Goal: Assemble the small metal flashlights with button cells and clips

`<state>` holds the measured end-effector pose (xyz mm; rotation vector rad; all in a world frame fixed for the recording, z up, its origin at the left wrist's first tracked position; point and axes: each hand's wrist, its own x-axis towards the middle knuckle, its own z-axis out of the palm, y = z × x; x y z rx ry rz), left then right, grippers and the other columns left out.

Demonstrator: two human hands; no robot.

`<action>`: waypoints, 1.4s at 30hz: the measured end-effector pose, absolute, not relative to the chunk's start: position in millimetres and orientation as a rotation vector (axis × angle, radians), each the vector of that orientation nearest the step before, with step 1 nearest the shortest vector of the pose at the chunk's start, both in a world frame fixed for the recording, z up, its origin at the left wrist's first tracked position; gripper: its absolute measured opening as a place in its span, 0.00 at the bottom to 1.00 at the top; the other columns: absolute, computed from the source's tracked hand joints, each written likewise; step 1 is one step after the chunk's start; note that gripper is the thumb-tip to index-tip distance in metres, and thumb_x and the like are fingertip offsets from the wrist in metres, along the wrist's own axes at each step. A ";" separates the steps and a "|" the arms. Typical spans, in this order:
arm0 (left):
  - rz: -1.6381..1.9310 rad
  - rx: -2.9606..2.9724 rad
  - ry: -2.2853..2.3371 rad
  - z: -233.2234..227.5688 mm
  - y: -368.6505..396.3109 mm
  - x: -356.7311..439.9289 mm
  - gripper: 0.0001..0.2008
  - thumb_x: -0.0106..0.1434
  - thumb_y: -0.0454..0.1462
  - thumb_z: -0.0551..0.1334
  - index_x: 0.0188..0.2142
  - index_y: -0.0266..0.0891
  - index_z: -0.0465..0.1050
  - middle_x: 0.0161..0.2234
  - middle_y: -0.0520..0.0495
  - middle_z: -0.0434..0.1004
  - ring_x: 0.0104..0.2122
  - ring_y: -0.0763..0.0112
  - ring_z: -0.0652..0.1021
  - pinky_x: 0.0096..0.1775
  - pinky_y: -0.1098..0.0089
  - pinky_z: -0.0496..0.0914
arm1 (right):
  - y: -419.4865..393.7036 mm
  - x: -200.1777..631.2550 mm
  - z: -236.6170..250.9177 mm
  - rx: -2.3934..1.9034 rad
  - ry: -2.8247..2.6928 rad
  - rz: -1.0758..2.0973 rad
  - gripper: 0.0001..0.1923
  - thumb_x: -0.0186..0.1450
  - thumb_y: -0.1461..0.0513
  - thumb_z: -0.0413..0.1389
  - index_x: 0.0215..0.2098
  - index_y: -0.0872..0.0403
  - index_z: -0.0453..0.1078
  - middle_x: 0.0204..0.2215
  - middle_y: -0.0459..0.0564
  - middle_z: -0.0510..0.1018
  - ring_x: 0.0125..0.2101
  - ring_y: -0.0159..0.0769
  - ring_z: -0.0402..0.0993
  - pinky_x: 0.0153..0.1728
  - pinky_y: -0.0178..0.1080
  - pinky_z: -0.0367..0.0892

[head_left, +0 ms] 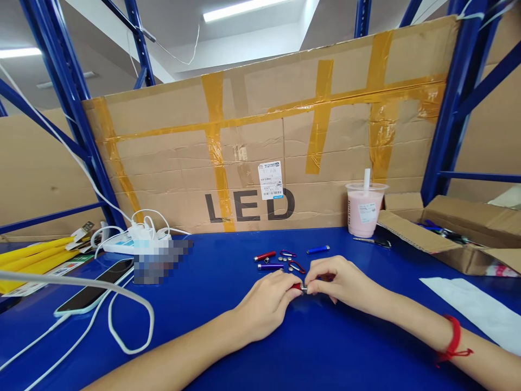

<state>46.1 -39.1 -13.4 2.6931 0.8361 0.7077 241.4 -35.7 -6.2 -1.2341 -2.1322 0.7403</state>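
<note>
My left hand (pixel 268 304) is closed around a small red flashlight (pixel 298 286), most of it hidden by the fingers. At its silver end (pixel 304 290), the thumb and forefinger of my right hand (pixel 342 282) are pinched together. Just beyond my hands lie another red flashlight (pixel 265 256), a purple one (pixel 271 266) and a blue one (pixel 318 250). Among them are a red carabiner clip (pixel 297 266), a purple carabiner clip (pixel 288 253) and several small round silver pieces (pixel 285 259) like button cells.
A pink drink cup (pixel 365 212) with a straw stands at the back right, near dark-handled tweezers or pliers (pixel 371 242). An open cardboard box (pixel 443 239) and white paper (pixel 472 309) lie right. On the left are a phone (pixel 95 288), white cables and a power strip (pixel 122 244).
</note>
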 end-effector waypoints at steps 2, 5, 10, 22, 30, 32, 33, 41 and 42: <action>0.695 2.664 0.840 -14.1 -40.4 46.6 0.12 0.68 0.35 0.46 0.39 0.38 0.67 0.35 0.49 0.71 0.36 0.71 0.69 0.40 0.72 0.64 | -40.2 242.4 -4.0 -1.195 -2.243 0.720 0.13 0.61 0.57 0.50 0.26 0.56 0.71 0.24 0.44 0.72 0.16 0.21 0.63 0.19 0.26 0.58; 0.682 2.656 0.856 -15.9 -41.0 47.7 0.13 0.68 0.35 0.46 0.39 0.39 0.68 0.35 0.50 0.71 0.36 0.71 0.69 0.40 0.72 0.64 | -46.4 243.6 -1.0 -1.100 -2.443 0.462 0.15 0.65 0.60 0.46 0.25 0.55 0.69 0.24 0.43 0.72 0.19 0.21 0.65 0.25 0.27 0.59; 0.707 2.745 0.854 -19.4 -38.4 48.7 0.12 0.67 0.33 0.46 0.37 0.38 0.68 0.34 0.49 0.72 0.34 0.69 0.68 0.39 0.70 0.63 | -49.2 240.7 -3.9 -1.058 -2.592 0.056 0.15 0.65 0.65 0.44 0.25 0.55 0.68 0.25 0.46 0.73 0.27 0.29 0.68 0.27 0.30 0.54; 0.857 2.784 0.862 -17.2 -38.4 48.4 0.12 0.66 0.33 0.48 0.35 0.37 0.69 0.29 0.47 0.70 0.31 0.69 0.66 0.37 0.68 0.62 | -52.3 228.9 -8.9 -1.204 -2.219 0.760 0.20 0.66 0.55 0.42 0.23 0.57 0.64 0.16 0.42 0.66 0.13 0.22 0.62 0.20 0.27 0.57; 0.959 2.669 0.837 -19.1 -37.8 49.0 0.13 0.66 0.33 0.49 0.47 0.42 0.66 0.40 0.49 0.73 0.38 0.68 0.69 0.44 0.67 0.63 | -48.9 232.3 -8.0 -1.230 -2.181 0.786 0.20 0.65 0.53 0.43 0.24 0.57 0.64 0.17 0.42 0.66 0.13 0.22 0.62 0.20 0.27 0.57; 0.967 2.654 0.848 -18.8 -37.7 49.3 0.13 0.66 0.33 0.49 0.48 0.42 0.66 0.42 0.49 0.73 0.39 0.69 0.70 0.45 0.66 0.62 | -48.1 232.7 -8.4 -1.218 -2.181 0.797 0.21 0.65 0.51 0.42 0.24 0.57 0.64 0.17 0.43 0.65 0.13 0.23 0.61 0.20 0.27 0.57; 0.962 2.647 0.855 -18.3 -37.8 49.4 0.13 0.66 0.33 0.49 0.48 0.42 0.66 0.42 0.49 0.73 0.40 0.69 0.70 0.46 0.66 0.62 | -47.6 232.8 -8.8 -1.210 -2.183 0.800 0.22 0.65 0.51 0.42 0.24 0.57 0.64 0.17 0.43 0.65 0.13 0.23 0.61 0.19 0.27 0.58; 0.971 2.652 0.882 -17.8 -38.6 49.2 0.11 0.65 0.31 0.50 0.41 0.40 0.69 0.37 0.50 0.73 0.38 0.70 0.70 0.44 0.68 0.63 | -42.9 233.0 -12.4 -1.248 -2.185 0.816 0.22 0.63 0.48 0.46 0.25 0.57 0.66 0.17 0.44 0.65 0.14 0.23 0.61 0.17 0.26 0.58; 0.974 2.645 0.885 -18.4 -38.5 49.2 0.10 0.65 0.31 0.50 0.40 0.40 0.69 0.37 0.50 0.73 0.38 0.70 0.71 0.44 0.69 0.63 | -42.8 233.0 -12.3 -1.250 -2.189 0.808 0.22 0.63 0.48 0.46 0.25 0.57 0.66 0.18 0.44 0.65 0.14 0.23 0.61 0.17 0.26 0.58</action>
